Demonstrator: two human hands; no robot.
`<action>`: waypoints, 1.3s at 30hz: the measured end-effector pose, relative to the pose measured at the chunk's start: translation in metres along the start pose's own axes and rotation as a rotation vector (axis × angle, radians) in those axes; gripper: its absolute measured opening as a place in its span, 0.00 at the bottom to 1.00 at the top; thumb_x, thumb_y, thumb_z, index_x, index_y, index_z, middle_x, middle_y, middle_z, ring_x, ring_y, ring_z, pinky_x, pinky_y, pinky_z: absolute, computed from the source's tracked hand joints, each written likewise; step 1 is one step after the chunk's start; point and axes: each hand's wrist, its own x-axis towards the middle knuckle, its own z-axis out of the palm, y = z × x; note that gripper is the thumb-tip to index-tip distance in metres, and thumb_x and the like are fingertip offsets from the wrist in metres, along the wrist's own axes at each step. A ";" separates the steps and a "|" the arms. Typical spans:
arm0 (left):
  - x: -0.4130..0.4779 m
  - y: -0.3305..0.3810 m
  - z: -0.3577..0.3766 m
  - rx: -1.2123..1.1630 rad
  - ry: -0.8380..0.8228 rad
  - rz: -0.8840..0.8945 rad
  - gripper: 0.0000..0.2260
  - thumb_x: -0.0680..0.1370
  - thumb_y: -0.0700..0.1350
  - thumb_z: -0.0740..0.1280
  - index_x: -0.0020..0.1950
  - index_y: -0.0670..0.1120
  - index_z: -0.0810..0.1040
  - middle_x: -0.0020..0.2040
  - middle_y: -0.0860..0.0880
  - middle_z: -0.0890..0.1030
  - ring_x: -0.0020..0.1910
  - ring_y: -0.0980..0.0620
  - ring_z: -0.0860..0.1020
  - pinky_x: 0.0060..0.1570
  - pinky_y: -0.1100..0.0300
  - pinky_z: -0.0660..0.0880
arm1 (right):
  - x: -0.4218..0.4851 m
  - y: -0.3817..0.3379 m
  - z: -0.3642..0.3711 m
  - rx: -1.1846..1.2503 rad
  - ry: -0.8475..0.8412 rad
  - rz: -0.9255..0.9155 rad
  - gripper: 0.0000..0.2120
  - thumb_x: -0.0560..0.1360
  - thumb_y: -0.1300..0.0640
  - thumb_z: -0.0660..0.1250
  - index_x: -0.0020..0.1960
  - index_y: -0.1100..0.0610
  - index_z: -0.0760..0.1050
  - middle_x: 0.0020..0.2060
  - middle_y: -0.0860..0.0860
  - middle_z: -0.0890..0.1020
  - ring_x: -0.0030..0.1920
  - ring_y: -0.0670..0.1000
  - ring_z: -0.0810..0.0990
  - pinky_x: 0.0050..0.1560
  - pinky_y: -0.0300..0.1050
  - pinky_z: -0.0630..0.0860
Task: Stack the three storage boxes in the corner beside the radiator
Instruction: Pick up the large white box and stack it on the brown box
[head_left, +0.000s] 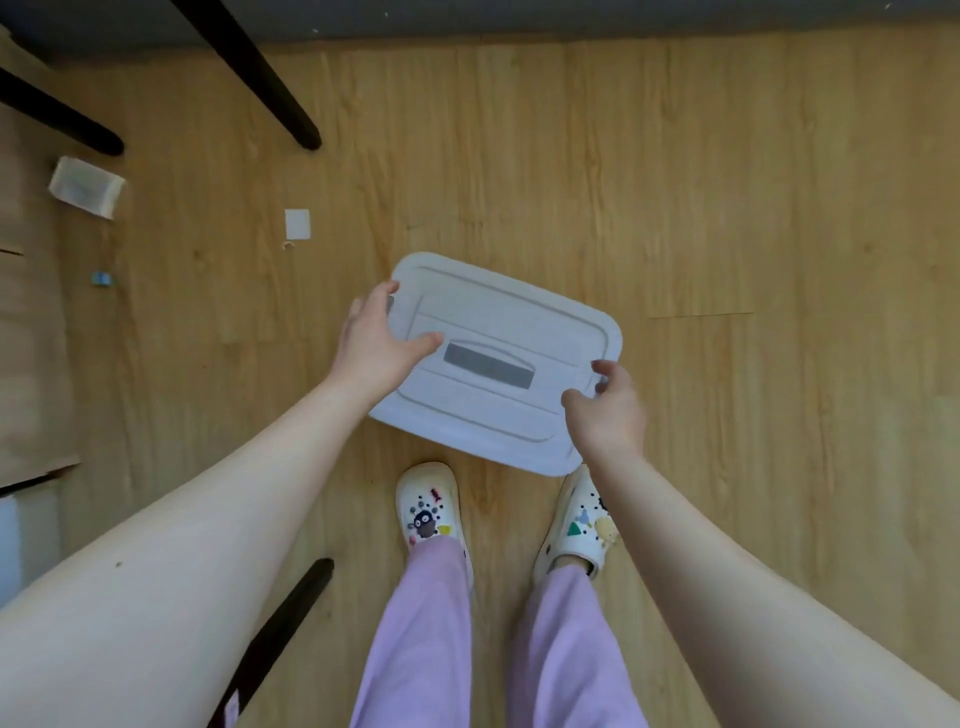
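Observation:
One pale grey storage box (498, 322), seen from above with its lid on and a darker grey handle in the middle of the lid, is in front of my feet over the wooden floor. My left hand (376, 345) grips its left end, thumb on the lid. My right hand (608, 408) grips its right front corner. I cannot tell whether the box rests on the floor or is lifted. No other storage box and no radiator are in view.
Black furniture legs (260, 78) slant across the upper left, and another black leg (291, 613) lies by my left foot. A small white container (85, 187), a white paper scrap (297, 224) and a tiny blue item (101, 279) lie on the floor at left. A dark wall base (623, 21) runs along the top.

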 end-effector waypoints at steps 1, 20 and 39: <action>0.012 -0.014 0.008 0.001 -0.001 -0.045 0.39 0.70 0.55 0.73 0.76 0.50 0.58 0.74 0.46 0.63 0.71 0.45 0.65 0.66 0.51 0.64 | 0.012 0.013 0.010 -0.011 0.008 0.025 0.25 0.74 0.60 0.63 0.71 0.53 0.64 0.62 0.53 0.74 0.41 0.45 0.72 0.38 0.40 0.68; 0.113 -0.085 0.050 -0.224 -0.055 -0.352 0.31 0.66 0.50 0.77 0.65 0.44 0.70 0.60 0.47 0.78 0.56 0.44 0.78 0.59 0.46 0.74 | 0.106 0.088 0.055 0.166 0.039 0.353 0.22 0.70 0.60 0.67 0.63 0.58 0.69 0.46 0.50 0.75 0.46 0.55 0.74 0.44 0.48 0.69; -0.006 0.084 -0.057 -0.350 0.066 -0.185 0.27 0.67 0.53 0.76 0.61 0.46 0.73 0.54 0.50 0.80 0.50 0.46 0.79 0.49 0.51 0.75 | -0.010 -0.039 -0.110 0.267 0.246 0.184 0.13 0.70 0.56 0.66 0.53 0.53 0.70 0.41 0.48 0.75 0.43 0.55 0.74 0.44 0.46 0.69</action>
